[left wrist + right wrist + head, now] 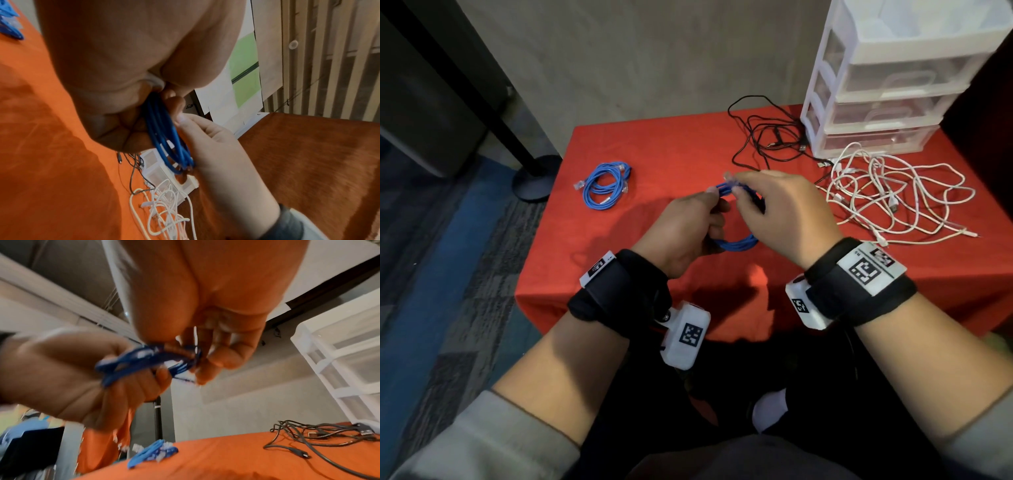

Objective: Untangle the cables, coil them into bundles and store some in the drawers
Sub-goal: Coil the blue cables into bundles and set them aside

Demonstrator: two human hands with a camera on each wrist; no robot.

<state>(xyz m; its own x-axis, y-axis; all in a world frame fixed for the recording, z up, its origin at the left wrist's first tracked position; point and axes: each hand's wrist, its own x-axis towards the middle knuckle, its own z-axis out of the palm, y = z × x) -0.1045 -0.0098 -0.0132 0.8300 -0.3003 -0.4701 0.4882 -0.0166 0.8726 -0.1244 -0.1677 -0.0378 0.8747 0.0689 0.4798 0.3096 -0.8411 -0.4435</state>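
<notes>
blue cable coil (736,241) pinched between both hands' fingers (717,198).

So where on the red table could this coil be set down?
Bare cloth lies between the coiled blue bundle and the black cables, and along the near edge below both hands. Crowded: right side, white cables beside the drawer unit.

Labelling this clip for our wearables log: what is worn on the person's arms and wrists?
Each wrist carries a broad black strap with white box-shaped camera units bearing black-and-white square code markers. Pale grey sleeves are pushed up the forearms. Both hands are bare.
</notes>
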